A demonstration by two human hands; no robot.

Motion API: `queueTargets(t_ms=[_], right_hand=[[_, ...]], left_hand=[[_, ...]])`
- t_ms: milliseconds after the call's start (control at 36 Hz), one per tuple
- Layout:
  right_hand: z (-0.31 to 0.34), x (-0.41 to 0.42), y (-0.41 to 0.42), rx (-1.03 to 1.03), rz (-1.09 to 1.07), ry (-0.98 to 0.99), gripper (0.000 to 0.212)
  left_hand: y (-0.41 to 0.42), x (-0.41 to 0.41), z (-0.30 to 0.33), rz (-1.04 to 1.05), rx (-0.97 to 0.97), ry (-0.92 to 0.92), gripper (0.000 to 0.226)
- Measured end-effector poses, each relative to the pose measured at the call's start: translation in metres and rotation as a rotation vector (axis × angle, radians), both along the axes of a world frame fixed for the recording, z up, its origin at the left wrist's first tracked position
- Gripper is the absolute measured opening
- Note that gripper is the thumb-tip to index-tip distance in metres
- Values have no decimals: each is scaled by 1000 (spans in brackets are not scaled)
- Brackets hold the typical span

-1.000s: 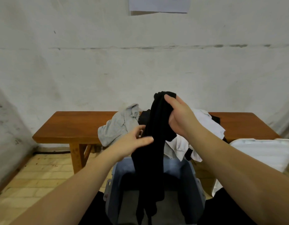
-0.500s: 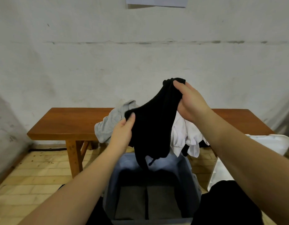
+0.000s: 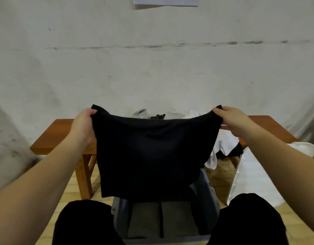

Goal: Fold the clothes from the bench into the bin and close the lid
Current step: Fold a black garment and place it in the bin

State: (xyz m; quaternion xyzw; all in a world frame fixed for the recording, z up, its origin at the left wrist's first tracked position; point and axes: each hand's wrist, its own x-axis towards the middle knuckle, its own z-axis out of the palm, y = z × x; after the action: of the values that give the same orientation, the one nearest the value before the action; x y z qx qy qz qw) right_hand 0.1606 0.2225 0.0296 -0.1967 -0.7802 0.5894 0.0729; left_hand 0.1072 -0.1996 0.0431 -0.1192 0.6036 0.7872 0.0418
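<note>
My left hand (image 3: 83,125) and right hand (image 3: 231,121) each pinch a top corner of the black garment (image 3: 152,152), spread above the bin (image 3: 208,195).

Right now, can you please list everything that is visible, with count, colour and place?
black garment: one, black, held spread above the bin
bin: one, grey-blue, open, on the floor in front of the bench
folded clothes: two, grey, inside the bin
bench: one, brown wood, against the wall
clothes pile: several, white, grey and black, on the bench
lid: one, white, right of the bin
paper: one, white, on the wall
hands: left hand and right hand each pinch an upper corner of the garment
</note>
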Motion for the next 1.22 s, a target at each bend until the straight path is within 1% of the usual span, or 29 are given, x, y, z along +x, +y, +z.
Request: queueTargets(t_ms=[56,111,167,222,278,389,417,472,583,611,667,694,750,833,889,917,972,1028,1083,1139,1222], right_hand=[[-3,1,4,-40,-3,29,37],[-2,3,6,-104,5,66,30],[0,4,7,-122,13,103,25],[2,4,9,-57,9,116,26],[6,4,8,55,-4,106,27],[7,1,10,286,-80,80,26],[7,0,11,301,-93,61,26],[5,-2,14,247,-110,25,27],[3,-4,20,-34,-159,-39,22],[3,-5,21,-104,-159,-62,20],[5,-5,23,-213,-138,-97,12],[6,-5,24,-251,-121,-105,12],[7,-6,30,-299,-80,-88,17],[12,-4,31,-332,4,-37,21],[14,-2,30,-271,60,-22,25],[15,-1,29,-194,84,-29,29],[15,1,28,67,100,-67,32],[16,3,26,332,68,-81,24],[19,6,22,496,37,-38,14],[19,6,20,613,25,20,11],[18,5,20,686,9,48,15]], left_hand=[[-12,-3,1,14,-60,8,25],[-24,-8,2,16,-153,34,28],[-35,-13,2,-8,-275,49,28],[-41,-18,3,-34,-415,56,31],[-45,-22,3,-52,-534,50,31],[-54,-31,1,-80,-648,33,29],[-56,-33,0,-85,-653,28,27],[-58,-36,-3,-72,-637,5,25],[-57,-37,-4,-18,-517,-31,18],[-57,-35,-4,-25,-479,-36,20],[-58,-33,-3,-62,-424,-27,26],[-58,-31,-2,-79,-400,-15,27],[-61,-32,-2,-98,-346,-3,27],[-65,-35,-1,-110,-324,15,26],[-66,-37,-1,-137,-326,47,28],[-66,-37,0,-161,-339,71,29],[-67,-37,0,-205,-416,113,31],[-67,-37,0,-229,-579,167,33],[-63,-33,2,-228,-766,242,32],[-56,-28,2,-202,-897,322,32],[-51,-22,2,-149,-1076,399,30]])
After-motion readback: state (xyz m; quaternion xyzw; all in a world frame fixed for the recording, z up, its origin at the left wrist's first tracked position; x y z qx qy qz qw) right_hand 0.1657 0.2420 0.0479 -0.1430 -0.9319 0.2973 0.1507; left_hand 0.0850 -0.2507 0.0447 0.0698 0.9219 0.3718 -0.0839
